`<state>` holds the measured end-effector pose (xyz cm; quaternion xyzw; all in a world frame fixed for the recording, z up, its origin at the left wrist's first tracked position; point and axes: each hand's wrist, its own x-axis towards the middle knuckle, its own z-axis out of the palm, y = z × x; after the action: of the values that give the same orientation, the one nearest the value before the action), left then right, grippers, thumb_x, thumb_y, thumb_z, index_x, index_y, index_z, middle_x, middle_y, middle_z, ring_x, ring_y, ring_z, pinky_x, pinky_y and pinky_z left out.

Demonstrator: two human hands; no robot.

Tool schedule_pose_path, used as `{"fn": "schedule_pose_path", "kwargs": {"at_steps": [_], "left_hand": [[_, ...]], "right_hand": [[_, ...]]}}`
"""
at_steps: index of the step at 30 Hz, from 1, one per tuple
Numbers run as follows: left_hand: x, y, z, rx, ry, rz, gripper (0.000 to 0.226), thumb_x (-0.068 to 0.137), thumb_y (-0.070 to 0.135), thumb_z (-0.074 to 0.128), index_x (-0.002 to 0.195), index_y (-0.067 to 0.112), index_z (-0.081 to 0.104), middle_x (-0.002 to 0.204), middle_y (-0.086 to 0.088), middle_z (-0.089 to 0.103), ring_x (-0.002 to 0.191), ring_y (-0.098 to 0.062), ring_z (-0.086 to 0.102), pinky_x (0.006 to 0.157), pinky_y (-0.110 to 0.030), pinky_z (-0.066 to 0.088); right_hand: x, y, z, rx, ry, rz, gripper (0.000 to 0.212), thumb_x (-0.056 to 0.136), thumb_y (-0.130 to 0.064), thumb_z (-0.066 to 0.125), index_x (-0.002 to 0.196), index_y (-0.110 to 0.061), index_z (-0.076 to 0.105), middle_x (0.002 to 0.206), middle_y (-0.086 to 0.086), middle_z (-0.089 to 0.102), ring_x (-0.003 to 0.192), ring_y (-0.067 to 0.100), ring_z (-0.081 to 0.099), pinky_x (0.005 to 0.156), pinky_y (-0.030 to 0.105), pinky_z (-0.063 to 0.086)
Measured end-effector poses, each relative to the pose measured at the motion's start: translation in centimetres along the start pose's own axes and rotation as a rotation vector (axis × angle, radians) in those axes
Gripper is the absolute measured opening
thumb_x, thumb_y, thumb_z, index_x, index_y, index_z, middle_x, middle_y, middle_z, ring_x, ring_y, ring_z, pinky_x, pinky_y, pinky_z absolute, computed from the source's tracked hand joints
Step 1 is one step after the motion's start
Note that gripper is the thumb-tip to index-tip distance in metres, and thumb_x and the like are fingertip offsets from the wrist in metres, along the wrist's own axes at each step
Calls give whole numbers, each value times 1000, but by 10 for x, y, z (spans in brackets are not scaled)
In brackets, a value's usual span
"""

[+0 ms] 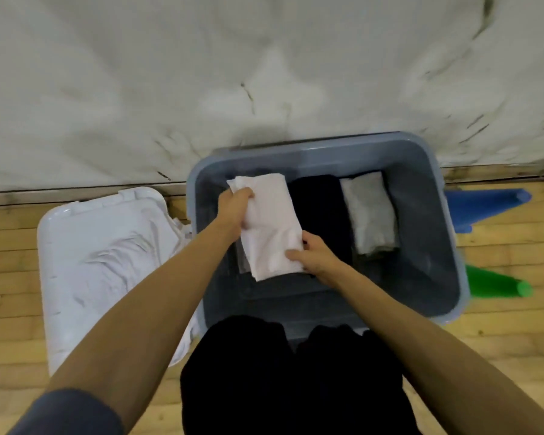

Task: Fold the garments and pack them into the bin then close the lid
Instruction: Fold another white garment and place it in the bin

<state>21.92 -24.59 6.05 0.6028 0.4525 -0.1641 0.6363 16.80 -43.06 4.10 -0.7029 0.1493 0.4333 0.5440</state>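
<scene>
Hands are both gripping the folded white garment (pixel 272 227) over the bin (pixel 327 152): my left hand (pixel 234 211) is pinching its 11 o'clock corner, my right hand (pixel 313 257) its 5 o'clock edge. I'm judging it light, soft and floppy, so holding opposite ends is keeping the fold.

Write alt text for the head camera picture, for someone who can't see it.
Seen from above, a person's left hand and right hand hold a folded white garment in an open grey bin, beside a folded black garment and a grey one. The white lid lies left of it, cloth on it.
</scene>
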Motion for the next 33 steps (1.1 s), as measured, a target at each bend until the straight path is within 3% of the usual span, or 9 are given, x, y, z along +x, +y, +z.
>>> {"fn": "schedule_pose_path", "kwargs": {"at_steps": [3, 6, 11, 15, 18, 21, 27, 30, 33], "left_hand": [[37, -31, -1, 48, 54, -44, 36, 90, 10, 56, 125, 5, 55, 107, -10, 62, 82, -20, 58, 70, -31, 47], [67, -53, 2, 82, 100, -79, 43, 88, 12, 55, 130, 3, 55, 121, -14, 62, 100, -31, 59, 85, -36, 50], [98, -74, 9, 26, 138, -80, 40, 87, 14, 53, 126, 8, 60, 114, -10, 65, 100, -30, 61, 84, -38, 52], [116, -88, 10, -12, 137, -51, 38, 88, 13, 52, 125, 8, 61, 110, -8, 65, 97, -27, 61, 70, -30, 48], [131, -97, 11, 20, 93, -62, 43, 91, 13, 53, 134, 13, 56, 120, -8, 63, 105, -27, 60, 90, -38, 52], [141, -100, 13, 68, 128, -34, 47, 93, 13, 51, 140, 14, 50, 129, -8, 60, 112, -27, 58, 99, -41, 49], [143, -110, 14, 371, 180, 76, 66, 96, 11, 47, 156, 17, 20, 158, -5, 29, 143, -26, 32, 116, -39, 30], [135, -108, 14, 366, 174, 66, 70, 94, 8, 45, 156, 21, 16, 160, -3, 27, 144, -25, 30, 118, -39, 28], [119, -104, 8, 420, 141, 60, 69, 92, 9, 48, 155, 18, 21, 157, -6, 31, 142, -27, 33, 116, -39, 31]], "right_hand": [[29, 27, 16, 32, -25, 74, 46, 91, -1, 61, 135, -8, 49, 124, 8, 60, 112, 25, 58, 94, 38, 52], [51, 48, 27, 33, 2, 126, 43, 92, -1, 57, 133, -9, 50, 121, 5, 60, 106, 19, 57, 88, 29, 49], [80, 67, 39, 73, 77, 160, 39, 93, 0, 54, 131, -9, 52, 108, 2, 60, 102, 19, 58, 77, 16, 48], [97, 77, 46, 55, 128, 169, 45, 94, 0, 53, 138, -8, 47, 125, 10, 59, 114, 22, 56, 91, 22, 43], [109, 82, 48, 11, 125, 209, 51, 94, -1, 55, 143, -6, 42, 136, 14, 54, 123, 27, 52, 92, 19, 39], [117, 88, 50, 11, 102, 231, 53, 94, -2, 56, 145, -7, 41, 139, 13, 52, 127, 28, 50, 94, 20, 40], [120, 96, 50, 0, 126, 292, 47, 93, -6, 59, 139, -4, 47, 132, 16, 56, 120, 31, 55, 99, 35, 48], [115, 99, 50, 7, 112, 410, 44, 92, -13, 63, 133, -2, 53, 121, 16, 62, 105, 31, 63, 93, 44, 54], [97, 84, 47, 100, 20, 604, 35, 89, -22, 69, 116, -3, 60, 106, 17, 67, 87, 29, 67, 74, 43, 60]]}}
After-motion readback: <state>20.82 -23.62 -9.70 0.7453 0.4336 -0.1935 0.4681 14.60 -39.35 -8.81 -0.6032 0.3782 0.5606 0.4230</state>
